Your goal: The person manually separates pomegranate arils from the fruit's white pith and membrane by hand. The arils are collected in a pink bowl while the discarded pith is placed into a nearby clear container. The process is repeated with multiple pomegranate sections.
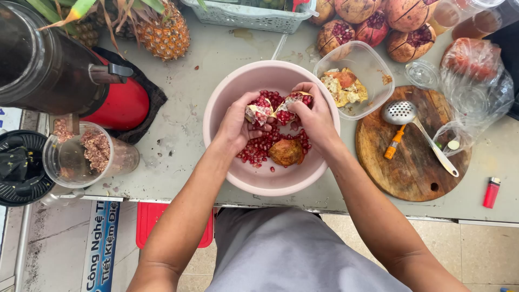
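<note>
Hands (238, 121) (316, 116) around split pomegranate (275, 111)

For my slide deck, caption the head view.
Both hands, left and right, split a pomegranate over a pink bowl.

The pineapple (162, 30) and basket (248, 16) are cut off by the top edge. Fingers (254, 116) hide part of the pomegranate piece (259, 111).

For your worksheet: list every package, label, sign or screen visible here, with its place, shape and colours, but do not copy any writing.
Sign: on the floor, lower left below the counter edge; blue rectangle with white lettering.
Plastic bags: on the counter, upper right beside the round wooden board; clear, crumpled, one holding something reddish.
No screens.
</note>
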